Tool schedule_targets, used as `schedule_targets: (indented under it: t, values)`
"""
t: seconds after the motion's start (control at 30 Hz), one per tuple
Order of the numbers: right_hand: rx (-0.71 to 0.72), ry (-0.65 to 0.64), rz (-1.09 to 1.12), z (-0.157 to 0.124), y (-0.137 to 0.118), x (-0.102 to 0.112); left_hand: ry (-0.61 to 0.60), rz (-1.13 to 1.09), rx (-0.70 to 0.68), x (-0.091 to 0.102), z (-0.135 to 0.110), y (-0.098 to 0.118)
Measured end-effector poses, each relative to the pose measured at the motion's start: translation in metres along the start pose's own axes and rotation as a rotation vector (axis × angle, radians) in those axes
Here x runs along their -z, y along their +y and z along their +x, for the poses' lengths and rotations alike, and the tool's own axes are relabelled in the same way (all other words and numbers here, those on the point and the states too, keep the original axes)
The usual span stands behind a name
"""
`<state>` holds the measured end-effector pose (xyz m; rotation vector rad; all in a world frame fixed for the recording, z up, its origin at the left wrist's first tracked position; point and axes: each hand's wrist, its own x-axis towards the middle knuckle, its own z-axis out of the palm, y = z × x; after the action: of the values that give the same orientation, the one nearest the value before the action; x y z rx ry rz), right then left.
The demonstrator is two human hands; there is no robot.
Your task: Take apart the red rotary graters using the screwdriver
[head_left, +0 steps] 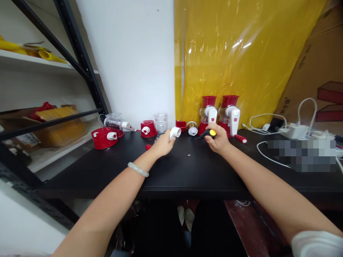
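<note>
A black desk runs along a white wall and a yellow plastic curtain. On it, against the curtain, lies a grater drum, gold-coloured with a white end. Just left of the drum, the left grip is closed around a white crank piece: glossy, plain plastic with a hollow round mouth, its lower part hidden by the fingers. Right of the drum, the right grip clasps a screwdriver, black with a bright yellow butt, its thin shaft pointing left in front of the drum. A small red tray sits beside the drum. Two red-and-white rotary graters stand upright to the drum's right; a red base with a white nozzle is farther to its left.
</note>
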<state>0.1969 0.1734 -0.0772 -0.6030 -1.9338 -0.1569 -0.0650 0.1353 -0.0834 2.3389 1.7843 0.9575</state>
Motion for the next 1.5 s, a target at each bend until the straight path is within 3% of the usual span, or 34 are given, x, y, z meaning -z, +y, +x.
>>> schedule_targets:
  t: [0.23,0.3,0.4,0.53,0.63,0.77,0.93,1.0,1.5]
  values:
    - [-0.149,-0.098,-0.115,0.006,-0.002,0.008,0.003,-0.049,0.036,0.003,0.0,-0.001]
    - [-0.181,-0.225,-0.173,0.011,-0.008,0.014,0.008,-0.056,0.036,0.003,0.001,-0.003]
    - [-0.133,-0.517,-0.317,0.015,-0.018,0.019,0.005,-0.063,0.04,0.003,0.001,-0.004]
    - [-0.122,-0.874,-0.439,0.009,-0.027,0.012,-0.017,-0.046,0.054,0.001,0.002,-0.004]
    - [-0.194,-1.012,-0.488,0.003,-0.027,0.005,-0.04,-0.048,0.035,0.001,0.001,-0.001]
    - [-0.199,-0.984,-0.489,0.003,-0.026,0.002,-0.08,-0.046,0.001,0.002,-0.001,0.006]
    - [-0.106,-0.699,-0.384,0.009,-0.031,-0.003,-0.084,-0.038,-0.072,-0.001,-0.005,0.014]
    - [-0.081,-0.643,-0.337,0.009,-0.035,-0.007,-0.08,-0.035,-0.106,-0.003,-0.006,0.015]
    - [-0.055,-0.705,-0.53,0.002,-0.055,-0.024,-0.112,0.02,-0.146,-0.008,-0.009,0.022]
